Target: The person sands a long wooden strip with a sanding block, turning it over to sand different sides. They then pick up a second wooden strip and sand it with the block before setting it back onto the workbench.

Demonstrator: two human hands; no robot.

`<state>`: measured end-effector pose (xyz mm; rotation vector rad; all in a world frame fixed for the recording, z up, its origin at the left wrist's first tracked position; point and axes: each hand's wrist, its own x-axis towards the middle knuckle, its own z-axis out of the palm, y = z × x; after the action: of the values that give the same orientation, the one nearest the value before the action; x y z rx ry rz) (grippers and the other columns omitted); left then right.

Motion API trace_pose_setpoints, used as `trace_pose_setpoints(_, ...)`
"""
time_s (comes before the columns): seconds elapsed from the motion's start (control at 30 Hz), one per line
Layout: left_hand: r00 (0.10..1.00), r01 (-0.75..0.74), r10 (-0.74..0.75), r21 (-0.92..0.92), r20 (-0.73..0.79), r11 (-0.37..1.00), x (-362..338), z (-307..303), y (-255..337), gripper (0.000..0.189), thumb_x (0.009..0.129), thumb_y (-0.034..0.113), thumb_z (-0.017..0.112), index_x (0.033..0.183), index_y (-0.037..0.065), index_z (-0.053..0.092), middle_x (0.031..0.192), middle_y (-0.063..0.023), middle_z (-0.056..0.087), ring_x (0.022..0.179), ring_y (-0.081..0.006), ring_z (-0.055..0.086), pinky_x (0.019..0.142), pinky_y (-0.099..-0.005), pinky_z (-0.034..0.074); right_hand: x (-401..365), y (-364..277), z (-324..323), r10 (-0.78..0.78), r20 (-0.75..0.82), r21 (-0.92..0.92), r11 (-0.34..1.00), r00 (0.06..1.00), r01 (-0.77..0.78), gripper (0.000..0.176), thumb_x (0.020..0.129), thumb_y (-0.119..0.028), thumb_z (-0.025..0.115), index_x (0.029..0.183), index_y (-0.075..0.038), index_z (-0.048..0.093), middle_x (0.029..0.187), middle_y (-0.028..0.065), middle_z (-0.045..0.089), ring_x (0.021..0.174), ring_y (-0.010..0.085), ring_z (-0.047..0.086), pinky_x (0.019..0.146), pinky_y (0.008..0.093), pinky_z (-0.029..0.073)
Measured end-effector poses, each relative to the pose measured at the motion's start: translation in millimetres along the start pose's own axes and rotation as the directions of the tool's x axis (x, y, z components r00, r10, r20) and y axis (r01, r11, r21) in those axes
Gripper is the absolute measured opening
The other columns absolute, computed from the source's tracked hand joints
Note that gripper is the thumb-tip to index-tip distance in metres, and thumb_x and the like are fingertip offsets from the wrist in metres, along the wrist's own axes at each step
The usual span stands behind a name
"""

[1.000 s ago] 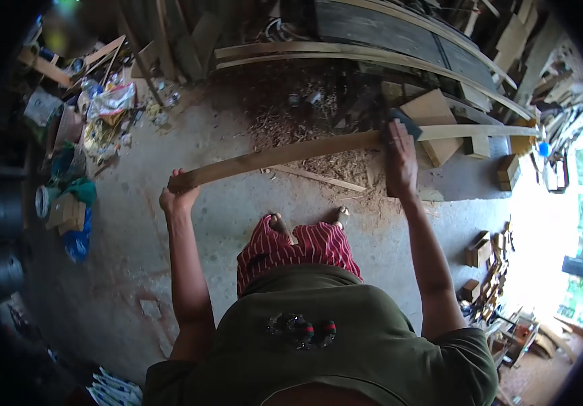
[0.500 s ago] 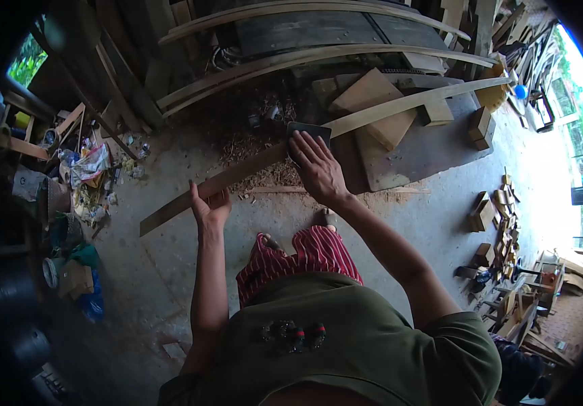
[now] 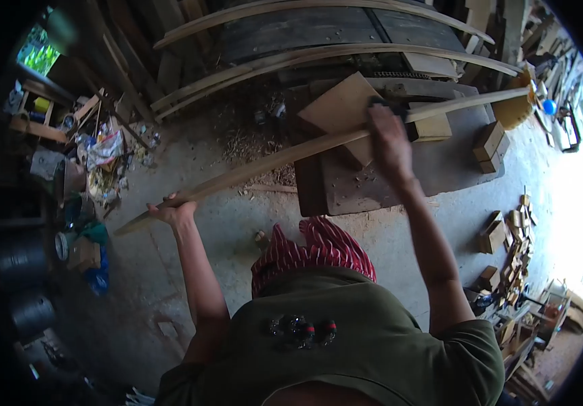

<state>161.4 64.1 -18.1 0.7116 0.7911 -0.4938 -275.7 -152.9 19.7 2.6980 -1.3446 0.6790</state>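
A long, narrow wooden strip (image 3: 271,162) slopes across the view, its near end low on the left and its far end at the upper right. My left hand (image 3: 175,210) is closed around the strip close to its near end. Farther along, my right hand (image 3: 391,139) presses a dark sanding pad (image 3: 378,101) onto the strip, its fingers largely covering the pad. Beneath the strip sit a square wooden block (image 3: 339,101) and a smaller block (image 3: 432,128), both on a dark worktop (image 3: 359,193).
Two curved wooden strips (image 3: 264,66) lie across the far side. Wood shavings (image 3: 251,142) litter the floor. Several offcuts (image 3: 513,230) are piled at right. Bags and scraps (image 3: 105,149) crowd the left, near dark drums (image 3: 31,314). A yellow round object (image 3: 511,111) is at the strip's far end.
My right hand has slid the pad along the strip to the right and away from me. My left hand has shifted left, nearer the strip's end, and the strip's face has turned.
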Motion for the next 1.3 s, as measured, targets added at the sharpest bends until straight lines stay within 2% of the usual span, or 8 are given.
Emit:
trace_pose_setpoints(0.17, 0.989, -0.115, 0.120, -0.061, 0.085, 0.991, -9.5, -9.9, 1.9, 0.059, 0.087, 0.076, 0.045, 0.076, 0.018, 0.034, 0.053, 0.0036, 0.037, 0.049, -0.0145, 0.041, 0.065, -0.0327, 0.038, -12.3, 63.7, 6.6, -0.012, -0.140, -0.034, 0.999, 0.990, 0.008, 0.047, 0.090, -0.004, 0.050, 0.137, 0.001, 0.047, 0.141, 0.0228, 0.048, 0.135, 0.0396, 0.041, 0.112, 0.0497, 0.032)
trace_pose_setpoints(0.4, 0.993, -0.119, 0.119, -0.053, 0.009, 0.992, -30.2, -10.3, -6.4, 0.062, 0.087, 0.078, 0.039, 0.078, 0.017, 0.035, 0.054, 0.0020, 0.036, 0.051, -0.0156, 0.038, 0.063, -0.0317, 0.037, -18.8, -115.1, 14.2, -0.379, 0.100, 0.390, 0.865, 0.920, 0.314, 0.056, 0.088, -0.009, 0.052, 0.143, -0.004, 0.043, 0.153, 0.0157, 0.036, 0.142, 0.0292, 0.034, 0.120, 0.0426, 0.024)
trace_pose_setpoints(0.57, 0.990, -0.118, 0.124, -0.086, 0.066, 0.989, -9.8, -17.1, 3.9, 0.066, 0.085, 0.081, 0.038, 0.073, 0.015, 0.035, 0.056, 0.0015, 0.037, 0.052, -0.0162, 0.037, 0.065, -0.0319, 0.036, -18.9, -77.4, 1.5, -0.310, 0.106, 0.342, 0.904, 0.945, 0.258, 0.056, 0.086, -0.004, 0.045, 0.142, -0.002, 0.044, 0.151, 0.0152, 0.039, 0.141, 0.0301, 0.035, 0.119, 0.0434, 0.024)
trace_pose_setpoints(0.67, 0.897, 0.029, 0.069, -0.214, 0.437, 0.976, 4.3, -27.9, -1.4, 0.071, 0.082, 0.084, 0.039, 0.074, 0.013, 0.044, 0.057, 0.0020, 0.036, 0.051, -0.0140, 0.039, 0.061, -0.0343, 0.036, -20.5, 2.1, -4.7, -0.085, 0.030, 0.219, 0.973, 0.996, 0.076, 0.051, 0.092, -0.006, 0.044, 0.143, -0.006, 0.045, 0.150, 0.0158, 0.041, 0.140, 0.0317, 0.037, 0.117, 0.0456, 0.025)
trace_pose_setpoints(0.73, 0.585, 0.206, 0.127, -0.299, 0.801, 0.932, -2.1, -29.4, -10.2, 0.076, 0.084, 0.083, 0.034, 0.082, 0.009, 0.052, 0.062, -0.0022, 0.041, 0.057, -0.0175, 0.044, 0.064, -0.0360, 0.039, -27.3, 62.4, 0.5, -0.070, 0.041, 0.029, 0.997, 0.997, 0.069, 0.049, 0.095, -0.011, 0.045, 0.144, -0.005, 0.043, 0.150, 0.0180, 0.040, 0.140, 0.0328, 0.036, 0.116, 0.0482, 0.025)
trace_pose_setpoints(0.93, 0.854, 0.152, 0.002, -0.252, 0.521, 0.956, -9.5, -18.3, -5.8, 0.073, 0.093, 0.073, 0.029, 0.087, 0.004, 0.052, 0.079, -0.0109, 0.049, 0.075, -0.0272, 0.050, 0.072, -0.0423, 0.045, -29.7, 49.5, 35.7, 0.237, -0.161, 0.056, 0.971, 0.958, -0.231, 0.049, 0.097, -0.015, 0.046, 0.144, -0.002, 0.041, 0.150, 0.0198, 0.039, 0.141, 0.0353, 0.034, 0.116, 0.0512, 0.023)
trace_pose_setpoints(1.07, 0.975, -0.032, 0.058, -0.124, 0.213, 0.992, -13.8, -14.2, -9.4, 0.069, 0.093, 0.072, 0.031, 0.098, 0.006, 0.050, 0.085, -0.0139, 0.047, 0.076, -0.0296, 0.050, 0.070, -0.0465, 0.047, -26.6, -35.0, 48.3, -0.079, -0.091, 0.062, 0.994, 0.993, 0.085, 0.062, 0.088, -0.016, 0.057, 0.146, -0.004, 0.039, 0.150, 0.0197, 0.040, 0.141, 0.0363, 0.035, 0.116, 0.0505, 0.026)
trace_pose_setpoints(1.3, 0.993, -0.082, 0.088, -0.073, 0.081, 0.994, 5.8, -13.0, -11.6, 0.077, 0.088, 0.081, 0.024, 0.086, 0.008, 0.050, 0.078, -0.0053, 0.049, 0.070, -0.0218, 0.049, 0.074, -0.0404, 0.051, -19.3, -170.1, 39.4, -0.451, 0.158, 0.330, 0.862, 0.878, 0.384, 0.061, 0.089, -0.009, 0.047, 0.148, -0.002, 0.034, 0.156, 0.0152, 0.031, 0.145, 0.0263, 0.029, 0.121, 0.0421, 0.020)
